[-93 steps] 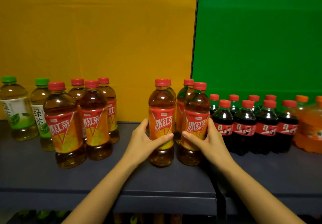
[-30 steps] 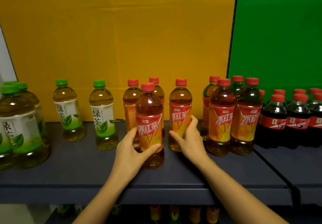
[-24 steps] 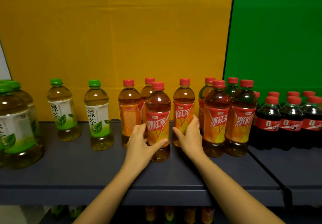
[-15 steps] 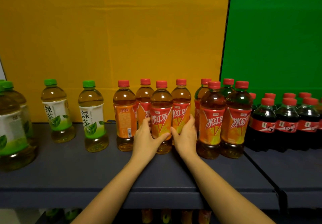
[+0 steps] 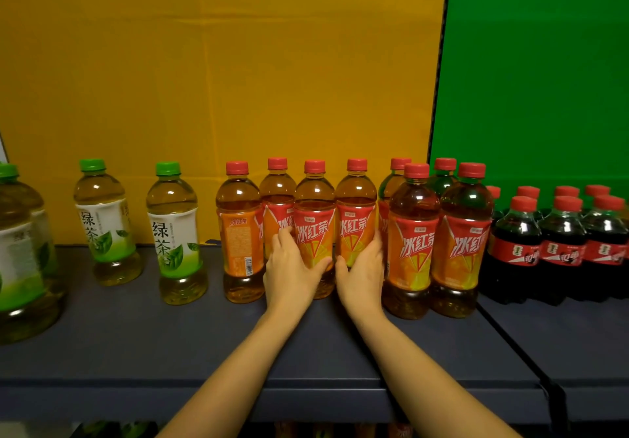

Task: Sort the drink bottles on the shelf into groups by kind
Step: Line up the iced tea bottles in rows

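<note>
Standing upright mid-row on the shelf, two red-tea bottles touch side by side. The left hand curls its fingers round the left bottle; the right hand grasps the right bottle. Green teas stand further left, colas far right.

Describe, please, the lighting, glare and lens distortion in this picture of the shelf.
Head view: dim warm light on the yellow backdrop; small glints on the shoulders of the iced tea bottles; wide-angle bending curves the edge of the green panel and swells the soft-looking green tea bottle at the left border; cola bottles sink into near-black shadow.
</note>
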`<state>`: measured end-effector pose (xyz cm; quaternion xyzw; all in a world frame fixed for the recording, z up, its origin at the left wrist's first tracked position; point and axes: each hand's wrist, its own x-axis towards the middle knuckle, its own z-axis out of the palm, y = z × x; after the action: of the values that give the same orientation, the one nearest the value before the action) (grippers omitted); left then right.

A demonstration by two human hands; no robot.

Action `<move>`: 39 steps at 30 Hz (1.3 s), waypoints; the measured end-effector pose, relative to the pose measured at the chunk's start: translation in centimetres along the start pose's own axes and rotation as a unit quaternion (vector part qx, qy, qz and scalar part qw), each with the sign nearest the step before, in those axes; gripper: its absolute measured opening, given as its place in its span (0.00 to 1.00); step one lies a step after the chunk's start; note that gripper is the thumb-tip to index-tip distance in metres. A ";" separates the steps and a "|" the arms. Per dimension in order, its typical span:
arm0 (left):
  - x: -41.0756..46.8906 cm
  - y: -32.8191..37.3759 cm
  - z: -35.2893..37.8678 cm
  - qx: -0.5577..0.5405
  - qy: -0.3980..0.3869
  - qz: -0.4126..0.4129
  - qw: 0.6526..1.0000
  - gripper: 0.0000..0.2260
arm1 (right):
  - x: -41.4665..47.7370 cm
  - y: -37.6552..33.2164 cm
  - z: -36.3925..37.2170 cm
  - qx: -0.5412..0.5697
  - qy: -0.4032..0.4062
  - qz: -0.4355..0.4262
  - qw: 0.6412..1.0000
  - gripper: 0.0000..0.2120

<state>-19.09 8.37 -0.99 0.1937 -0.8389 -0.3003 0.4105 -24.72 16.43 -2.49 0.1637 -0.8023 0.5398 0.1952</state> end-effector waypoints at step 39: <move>2.0 -7.7 -5.3 -0.133 0.077 -0.073 0.985 0.29 | -2.5 -11.0 1.4 0.064 -0.138 -0.232 0.961 0.27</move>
<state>-15.40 -0.34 -2.36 0.2207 -0.7412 -0.4223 0.4728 -17.52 11.26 4.60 0.4308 -0.7249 0.5023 0.1914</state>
